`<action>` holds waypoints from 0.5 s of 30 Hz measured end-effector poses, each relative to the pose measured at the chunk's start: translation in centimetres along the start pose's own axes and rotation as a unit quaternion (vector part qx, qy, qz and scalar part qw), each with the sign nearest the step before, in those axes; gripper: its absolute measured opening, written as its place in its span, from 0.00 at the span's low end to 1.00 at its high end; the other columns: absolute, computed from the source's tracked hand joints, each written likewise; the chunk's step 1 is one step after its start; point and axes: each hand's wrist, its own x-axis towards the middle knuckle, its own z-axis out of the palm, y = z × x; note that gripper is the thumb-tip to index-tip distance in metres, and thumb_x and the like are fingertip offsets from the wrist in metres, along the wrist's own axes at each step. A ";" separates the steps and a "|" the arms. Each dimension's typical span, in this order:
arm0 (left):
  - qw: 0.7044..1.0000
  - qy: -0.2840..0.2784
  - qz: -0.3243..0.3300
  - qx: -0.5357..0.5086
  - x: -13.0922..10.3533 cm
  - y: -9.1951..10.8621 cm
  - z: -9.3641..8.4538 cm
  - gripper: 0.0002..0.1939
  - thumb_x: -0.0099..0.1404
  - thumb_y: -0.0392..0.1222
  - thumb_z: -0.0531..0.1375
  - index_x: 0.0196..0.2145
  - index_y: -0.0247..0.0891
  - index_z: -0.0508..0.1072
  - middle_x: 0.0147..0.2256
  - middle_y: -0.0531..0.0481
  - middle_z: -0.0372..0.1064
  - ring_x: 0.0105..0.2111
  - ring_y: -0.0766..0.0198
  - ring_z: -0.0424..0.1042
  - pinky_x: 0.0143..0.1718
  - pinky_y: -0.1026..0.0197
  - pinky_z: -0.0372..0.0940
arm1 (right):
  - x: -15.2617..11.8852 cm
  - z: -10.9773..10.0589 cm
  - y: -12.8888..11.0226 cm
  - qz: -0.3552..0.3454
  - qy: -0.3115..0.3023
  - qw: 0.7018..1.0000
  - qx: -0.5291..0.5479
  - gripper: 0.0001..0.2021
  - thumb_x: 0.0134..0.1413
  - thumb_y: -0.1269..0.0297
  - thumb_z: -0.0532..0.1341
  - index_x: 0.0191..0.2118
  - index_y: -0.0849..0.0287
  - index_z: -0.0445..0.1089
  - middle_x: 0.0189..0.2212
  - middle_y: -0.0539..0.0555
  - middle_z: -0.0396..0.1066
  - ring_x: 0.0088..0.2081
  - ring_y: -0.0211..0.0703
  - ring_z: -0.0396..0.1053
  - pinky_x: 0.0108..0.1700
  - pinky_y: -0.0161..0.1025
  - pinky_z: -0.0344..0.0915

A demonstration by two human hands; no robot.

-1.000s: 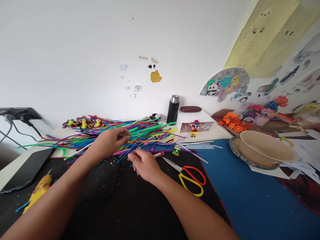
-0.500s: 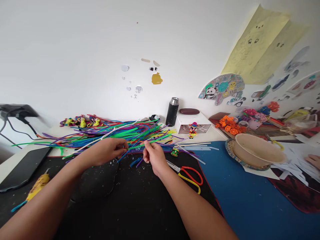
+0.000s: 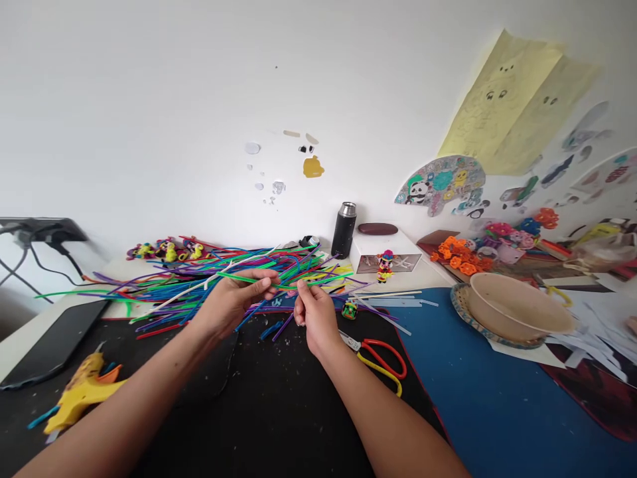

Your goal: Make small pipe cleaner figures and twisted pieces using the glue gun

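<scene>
A green pipe cleaner (image 3: 287,288) runs between my two hands above the black mat. My left hand (image 3: 239,299) pinches it between thumb and fingers, and one end sticks out to the left over the back of the hand. A short way to the right, my right hand (image 3: 318,311) grips it with the thumb on top and the fingers curled under. Behind both hands spreads a heap of pipe cleaners (image 3: 169,287) in many colours. Short blue and purple pieces lie below the hands. To the right of my right hand sits a small green and black piece (image 3: 350,310).
Red and yellow-handled scissors (image 3: 381,358) lie beside my right forearm. A yellow glue gun (image 3: 82,392) and a dark phone (image 3: 54,342) are at left. Farther back stand a black flask (image 3: 343,232) and a small figure (image 3: 385,264). A beige bowl (image 3: 520,305) stands at right.
My left hand has turned palm-up and moved slightly right, its thumb now pressing on the green pipe cleaner. My right hand keeps its grip. More of the glue gun shows.
</scene>
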 end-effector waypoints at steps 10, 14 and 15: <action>0.949 -0.039 0.065 0.305 -0.2 0.6 0.0 0.31 0.61 0.71 0.64 0.30 0.36 0.81 0.27 0.49 0.74 0.27 0.60 0.72 0.31 0.58 0.69 | -0.8 0.2 0.2 -0.025 -0.072 0.992 -0.104 0.27 0.58 0.36 0.65 0.25 0.56 0.66 0.14 0.44 0.60 0.15 0.34 0.56 0.20 0.35 0.50; 0.938 -0.081 0.030 0.335 -0.1 0.9 -0.3 0.32 0.60 0.72 0.63 0.28 0.36 0.79 0.27 0.48 0.76 0.25 0.60 0.72 0.29 0.58 0.69 | -0.7 0.2 0.3 -0.017 -0.056 0.994 -0.091 0.26 0.57 0.37 0.65 0.25 0.56 0.64 0.15 0.44 0.60 0.15 0.33 0.56 0.20 0.35 0.50; 0.937 -0.096 0.021 0.335 -0.1 0.7 -0.3 0.32 0.59 0.73 0.64 0.28 0.37 0.79 0.27 0.47 0.76 0.26 0.59 0.72 0.30 0.58 0.69 | -0.7 0.2 0.3 -0.020 -0.052 0.995 -0.085 0.25 0.57 0.38 0.66 0.26 0.56 0.64 0.15 0.43 0.60 0.15 0.33 0.55 0.20 0.34 0.49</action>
